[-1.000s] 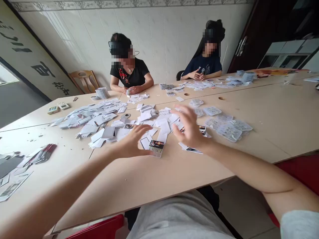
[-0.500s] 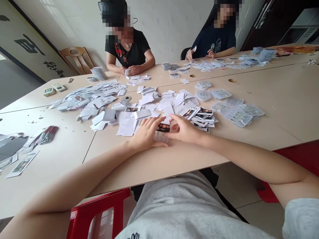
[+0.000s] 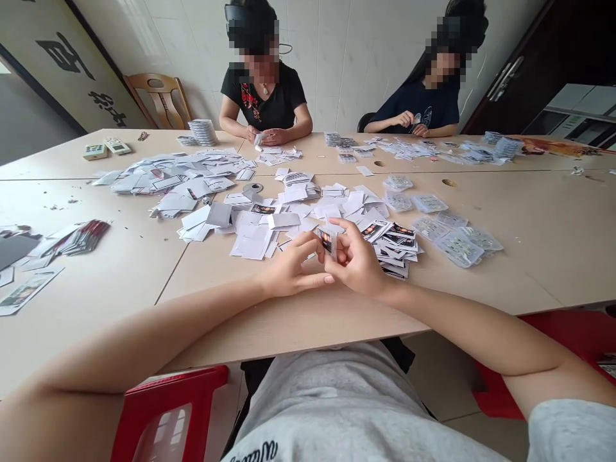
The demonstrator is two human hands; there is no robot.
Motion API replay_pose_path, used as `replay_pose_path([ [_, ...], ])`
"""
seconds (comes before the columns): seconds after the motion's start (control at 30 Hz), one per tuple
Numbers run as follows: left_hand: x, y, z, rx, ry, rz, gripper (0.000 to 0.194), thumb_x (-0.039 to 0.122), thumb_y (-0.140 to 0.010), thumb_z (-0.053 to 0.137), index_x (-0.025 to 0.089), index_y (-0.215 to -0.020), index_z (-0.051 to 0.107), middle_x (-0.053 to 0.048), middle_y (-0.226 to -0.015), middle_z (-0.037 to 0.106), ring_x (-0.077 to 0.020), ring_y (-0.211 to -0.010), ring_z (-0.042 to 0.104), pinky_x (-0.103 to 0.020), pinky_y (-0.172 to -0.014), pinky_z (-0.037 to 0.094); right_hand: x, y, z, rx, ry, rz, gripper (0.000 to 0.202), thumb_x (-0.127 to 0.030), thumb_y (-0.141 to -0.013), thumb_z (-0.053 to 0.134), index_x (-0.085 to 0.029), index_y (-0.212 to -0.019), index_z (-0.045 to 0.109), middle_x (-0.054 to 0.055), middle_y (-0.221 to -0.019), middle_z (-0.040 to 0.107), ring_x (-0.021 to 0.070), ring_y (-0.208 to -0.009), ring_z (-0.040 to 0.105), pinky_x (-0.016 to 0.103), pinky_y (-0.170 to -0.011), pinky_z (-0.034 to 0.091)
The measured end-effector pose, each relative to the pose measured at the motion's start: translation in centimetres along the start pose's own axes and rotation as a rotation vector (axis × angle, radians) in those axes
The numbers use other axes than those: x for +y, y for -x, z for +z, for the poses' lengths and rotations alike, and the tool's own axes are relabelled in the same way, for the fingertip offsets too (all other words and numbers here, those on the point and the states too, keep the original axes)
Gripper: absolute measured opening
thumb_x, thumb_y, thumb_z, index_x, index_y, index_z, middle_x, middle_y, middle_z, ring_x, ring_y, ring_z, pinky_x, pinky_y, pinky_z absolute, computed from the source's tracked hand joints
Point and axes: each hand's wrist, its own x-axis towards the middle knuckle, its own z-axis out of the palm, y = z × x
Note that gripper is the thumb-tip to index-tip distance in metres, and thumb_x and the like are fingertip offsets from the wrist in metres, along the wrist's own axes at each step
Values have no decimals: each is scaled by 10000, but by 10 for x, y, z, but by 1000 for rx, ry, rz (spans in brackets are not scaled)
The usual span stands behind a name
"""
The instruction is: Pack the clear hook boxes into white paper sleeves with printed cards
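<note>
Over the table (image 3: 283, 321), a small dark-labelled case (image 3: 326, 241) is being grasped by the right hand (image 3: 356, 262), between thumb and fingertips; at the case's left edge, the left hand (image 3: 291, 266) is being held with fingers bent; whether it grips cannot be told. Just beyond, the table is being covered by loose white cards (image 3: 252, 239).

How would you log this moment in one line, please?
right hand: holds small labelled case; left hand: at its side, contact unclear; right of hands: printed cards; farther right: clear cases
</note>
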Motion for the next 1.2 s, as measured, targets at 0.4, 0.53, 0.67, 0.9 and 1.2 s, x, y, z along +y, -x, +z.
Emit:
replay_pose_path([
  [0.4, 4, 3, 3, 56, 347, -123, 187, 346, -862, 552, 170, -865, 488, -11, -792, 528, -110, -730, 522, -278, -716, 489, 6, 8, 0, -106, 232, -211, 587, -155, -729, 588, -277, -1258, 365, -84, -593, 377, 92, -503, 396, 232, -512, 394],
  [0.53, 5, 3, 1, 89, 327, -136, 177, 346, -872, 531, 181, -885, 467, -23, -829, 532, -121, -749, 528, -301, -736, 502, 4, -1, 3, -121, 200, -182, 569, -157, -737, 590, -293, -1247, 378, -81, -590, 378, 95, -502, 397, 238, -520, 402],
  [0.67, 2, 6, -1, 192, 246, -137, 178, 344, -884, 506, 195, -950, 436, -49, -900, 534, -153, -814, 523, -328, -742, 471, 2, -13, 14, -47, -185, 80, 583, -274, -789, 609, -309, -1286, 307, -17, -798, 551, 108, -589, 478, 253, -550, 435],
  [0.9, 0, 13, -2, 309, 79, -232, 373, 231, -820, 575, 193, -1131, 371, -99, -1084, 477, -210, -1029, 476, -362, -828, 419, 3, -10, 18, -22, -625, 540, 352, -266, -818, 595, -265, -1158, 505, 14, -930, 604, 77, -597, 475, 187, -484, 421],
  [1.2, 0, 15, -7, 265, 163, -360, 457, 134, -773, 607, 193, -1151, 357, -88, -1088, 452, -199, -1051, 456, -343, -878, 394, 3, -3, 16, -170, -663, 532, 434, -258, -879, 566, -344, -1276, 414, 40, -1176, 548, 73, -697, 561, 195, -569, 507],
])
